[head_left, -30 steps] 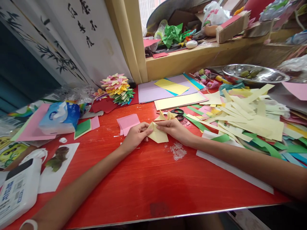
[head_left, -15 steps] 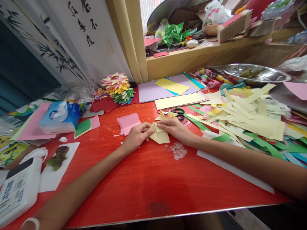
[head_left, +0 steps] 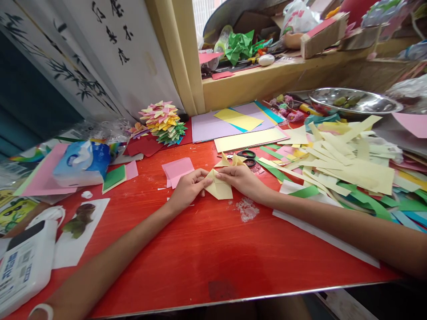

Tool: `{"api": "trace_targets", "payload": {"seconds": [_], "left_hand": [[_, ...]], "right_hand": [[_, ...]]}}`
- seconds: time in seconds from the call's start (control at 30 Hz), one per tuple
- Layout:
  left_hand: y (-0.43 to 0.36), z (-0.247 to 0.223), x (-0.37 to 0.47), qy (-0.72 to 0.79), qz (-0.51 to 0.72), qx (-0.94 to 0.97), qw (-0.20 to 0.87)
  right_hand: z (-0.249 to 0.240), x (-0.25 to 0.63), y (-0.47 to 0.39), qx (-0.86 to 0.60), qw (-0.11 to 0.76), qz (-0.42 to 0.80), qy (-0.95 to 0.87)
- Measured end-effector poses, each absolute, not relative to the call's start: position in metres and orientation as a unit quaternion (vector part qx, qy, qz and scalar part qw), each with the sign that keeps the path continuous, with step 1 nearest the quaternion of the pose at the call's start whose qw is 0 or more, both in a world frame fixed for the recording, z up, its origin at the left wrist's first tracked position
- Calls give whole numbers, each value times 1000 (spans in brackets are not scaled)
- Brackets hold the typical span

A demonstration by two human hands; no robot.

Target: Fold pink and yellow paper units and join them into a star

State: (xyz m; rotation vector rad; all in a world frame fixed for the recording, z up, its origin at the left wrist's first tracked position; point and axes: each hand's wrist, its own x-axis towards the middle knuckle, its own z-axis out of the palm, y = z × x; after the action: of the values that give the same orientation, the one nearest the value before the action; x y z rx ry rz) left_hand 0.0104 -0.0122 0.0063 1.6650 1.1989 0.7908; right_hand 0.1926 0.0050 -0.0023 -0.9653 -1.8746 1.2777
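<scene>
L hand (head_left: 187, 188) & R hand (head_left: 244, 181): each grip pinched on pale-yellow folded paper (head_left: 220, 191); uneven pull may skew/tear it.

Left hand (head_left: 187, 189) and right hand (head_left: 245, 180) bare; both forearms (head_left: 133, 244) slim, bare. One narrow white band (head_left: 45, 307), smooth, plain, circles left arm at 8 o'clock, view's edge; bracelet or cuff, cannot tell.

left grip (head_left: 187, 189) and right grip (head_left: 243, 181) pinch folded cream paper (head_left: 220, 191) over the red table (head_left: 187, 262); black-handled scissors (head_left: 248, 158) lie behind.
</scene>
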Motion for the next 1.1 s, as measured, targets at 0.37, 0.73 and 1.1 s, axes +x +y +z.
{"api": "trace_targets", "payload": {"seconds": [0.37,0.73,1.1], "left_hand": [[-12,7,12,472,317,668,481],[-13,11,13,496,401,686,350],[-5,9,8,460,541,533,460]], "right_hand": [[2,191,3,-435,301,417,-740],[6,192,-1,-377,284,426,-771],[5,188,1,-318,383,648,-577]]}}
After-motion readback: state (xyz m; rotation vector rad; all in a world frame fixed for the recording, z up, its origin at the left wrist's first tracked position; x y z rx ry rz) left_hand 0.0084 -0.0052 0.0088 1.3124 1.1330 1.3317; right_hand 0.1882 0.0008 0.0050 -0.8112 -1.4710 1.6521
